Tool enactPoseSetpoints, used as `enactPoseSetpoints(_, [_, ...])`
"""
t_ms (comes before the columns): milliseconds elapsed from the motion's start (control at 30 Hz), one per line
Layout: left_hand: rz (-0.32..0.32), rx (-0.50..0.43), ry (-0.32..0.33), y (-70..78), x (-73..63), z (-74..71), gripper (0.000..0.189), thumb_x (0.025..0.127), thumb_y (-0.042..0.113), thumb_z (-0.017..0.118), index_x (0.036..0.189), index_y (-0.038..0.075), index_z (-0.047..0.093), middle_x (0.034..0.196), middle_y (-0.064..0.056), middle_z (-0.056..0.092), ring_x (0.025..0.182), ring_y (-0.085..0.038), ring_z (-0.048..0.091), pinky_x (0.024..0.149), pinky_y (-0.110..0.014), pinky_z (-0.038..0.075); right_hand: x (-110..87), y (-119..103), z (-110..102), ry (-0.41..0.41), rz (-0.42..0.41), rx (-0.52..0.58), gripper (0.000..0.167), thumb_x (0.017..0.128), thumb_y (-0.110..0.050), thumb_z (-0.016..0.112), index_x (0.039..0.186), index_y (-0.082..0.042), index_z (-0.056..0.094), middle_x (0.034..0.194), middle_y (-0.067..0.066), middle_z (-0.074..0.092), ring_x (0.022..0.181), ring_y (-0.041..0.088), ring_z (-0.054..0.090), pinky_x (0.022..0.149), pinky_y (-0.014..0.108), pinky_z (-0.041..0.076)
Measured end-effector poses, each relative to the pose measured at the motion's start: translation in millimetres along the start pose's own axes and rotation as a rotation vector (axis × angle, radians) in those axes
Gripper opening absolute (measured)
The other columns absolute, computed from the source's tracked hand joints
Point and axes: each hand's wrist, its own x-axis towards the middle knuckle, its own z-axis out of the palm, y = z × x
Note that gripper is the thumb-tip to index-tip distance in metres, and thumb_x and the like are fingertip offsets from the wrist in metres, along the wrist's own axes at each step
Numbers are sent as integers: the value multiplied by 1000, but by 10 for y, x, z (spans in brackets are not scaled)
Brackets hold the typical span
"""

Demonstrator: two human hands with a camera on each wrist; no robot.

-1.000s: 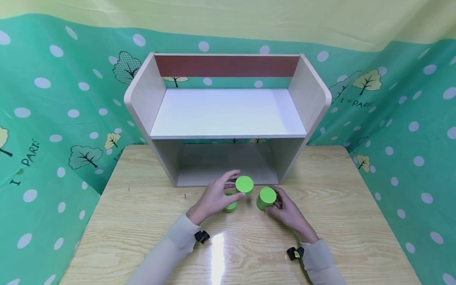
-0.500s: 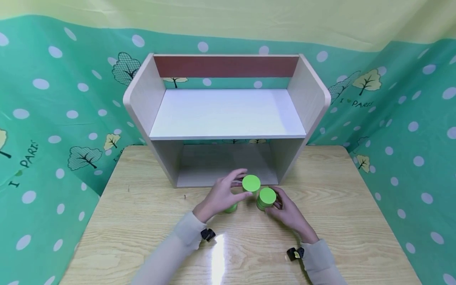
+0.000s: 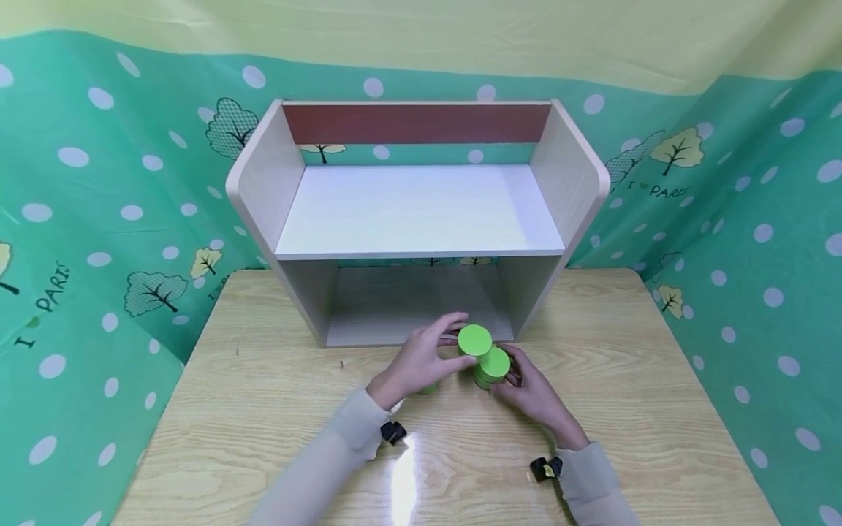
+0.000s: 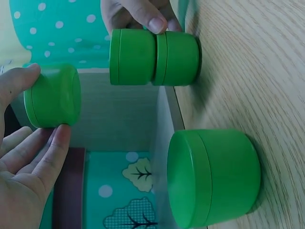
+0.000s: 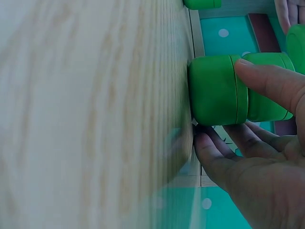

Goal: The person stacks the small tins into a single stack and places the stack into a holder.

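My left hand [image 3: 416,365] pinches a small round green lidded jar [image 4: 55,95] between thumb and fingers, raised above the table. Two like jars stand stacked on the table, the upper jar [image 4: 133,57] on the lower jar [image 5: 214,90]. My right hand [image 3: 536,391] grips this stack, its thumb near the seam and its fingers on the other side. In the head view the raised jar overlaps the stack's left edge. Another green jar [image 4: 219,176] stands alone on the table, mostly hidden behind my left hand in the head view.
A white two-level shelf unit [image 3: 421,212] with a dark red back rail [image 3: 421,122] stands just behind the jars on the wooden table [image 3: 658,409]. Green dotted curtains [image 3: 99,292] surround the table at the back and sides.
My left hand has moved to the right with its jar, from above the lone jar to beside the top of the stack. My right hand and the stack have stayed put.
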Motion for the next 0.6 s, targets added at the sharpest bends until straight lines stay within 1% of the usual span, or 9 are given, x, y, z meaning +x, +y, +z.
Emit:
enactPoseSetpoints(67, [10, 0, -7, 3, 13, 18, 70, 87, 27, 81, 146, 12, 47, 136, -13, 59, 109, -17, 65, 93, -34, 57, 0, -7, 5, 5, 7, 3, 76, 86, 6, 74, 150, -1, 34, 150, 23, 39, 135, 40, 43, 112, 41, 38])
enactPoseSetpoints(267, [36, 7, -34, -2, 58, 87, 69, 87, 25, 81, 145, 10, 47, 137, -13, 59, 110, -17, 65, 94, -23, 54, -9, -16, 3, 3, 7, 10, 74, 87, 5, 74, 150, -2, 34, 151, 25, 38, 136, 41, 41, 112, 42, 37])
enactPoseSetpoints(400, [36, 2, -55, -7, 81, 133, 69, 87, 25, 81, 145, 10, 47, 137, -11, 58, 110, -17, 65, 94, -21, 53, -9, -8, -2, -4, 1, 9, 74, 88, 4, 73, 150, -1, 33, 149, 26, 39, 135, 42, 41, 112, 42, 37])
enactPoseSetpoints(600, [35, 5, -73, -12, 106, 176, 69, 88, 26, 80, 146, 10, 46, 137, -11, 59, 112, -17, 64, 94, -20, 52, 2, 18, -8, -5, -5, -2, 74, 89, 2, 73, 150, 1, 32, 149, 27, 39, 135, 43, 41, 111, 35, 39])
